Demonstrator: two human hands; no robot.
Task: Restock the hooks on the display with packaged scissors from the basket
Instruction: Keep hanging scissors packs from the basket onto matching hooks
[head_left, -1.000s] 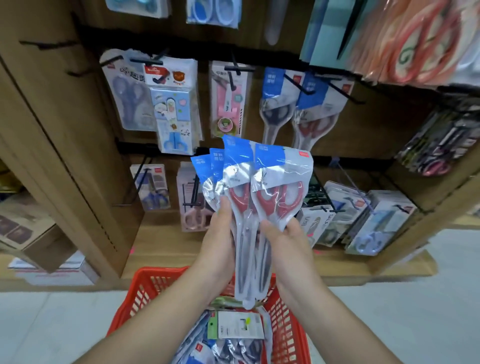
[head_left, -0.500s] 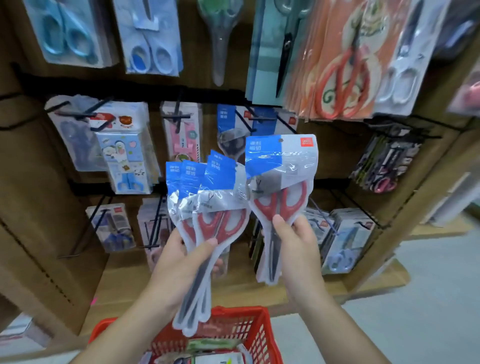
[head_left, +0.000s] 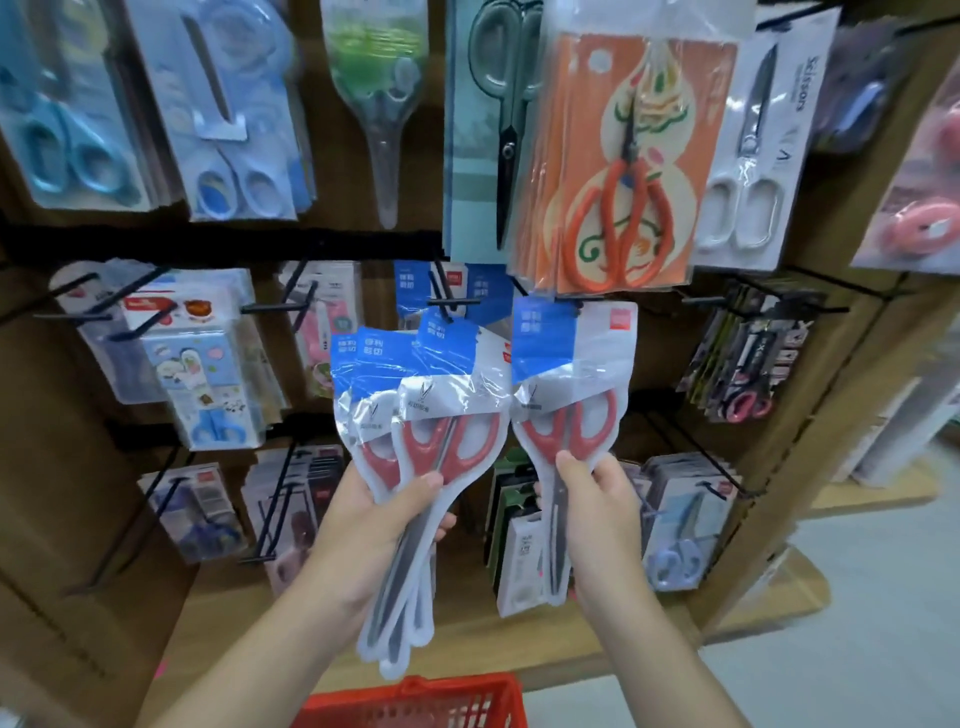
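Head view: the left hand (head_left: 374, 535) grips a fanned bundle of scissor packs (head_left: 421, 410). Its thumb lies across the front just below the red handles, and its fingers curl round behind. The blade ends of the bundle point down toward the red basket (head_left: 415, 699), whose rim shows at the bottom edge.

The right hand (head_left: 597, 512) pinches a single pack (head_left: 569, 384) of the same kind, thumb on the front at the base of the handles. This pack is held upright just to the right of the bundle, their edges close together. Its blue header sits directly under a stack of orange-card scissors (head_left: 623, 171) hanging in the row above, beside a black hook (head_left: 579, 299). The overlap there makes it hard to tell whether the pack is on that hook.

Behind the bundle, matching blue-topped packs (head_left: 457, 283) hang on the wooden display (head_left: 660, 353). More packaged scissors fill the rows around them, above a wooden shelf (head_left: 519, 644).
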